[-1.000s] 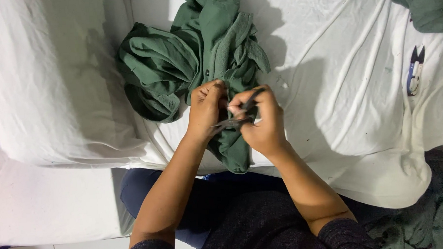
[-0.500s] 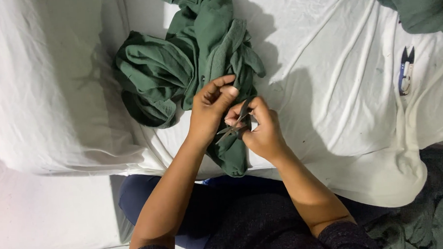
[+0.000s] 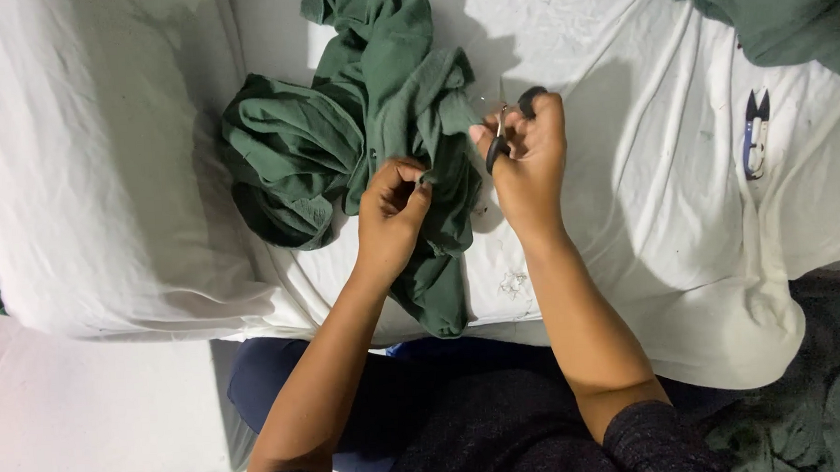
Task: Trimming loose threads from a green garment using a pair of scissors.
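A crumpled dark green garment (image 3: 378,143) is spread over the white sheet (image 3: 627,217) in front of the person, one fold hanging over the near edge. The cloth is judged soft, light and limp, so it is best gripped by pinching a fold or seam rather than by the bulk. Such a fold is pinched between the curled fingers of the left hand (image 3: 391,214). The right hand (image 3: 528,160) is raised just beside the cloth, fingers clenched around small black-handled thread snips (image 3: 505,133). Both forearms are extended forward. A second pair of snips (image 3: 756,132) is seen well apart.
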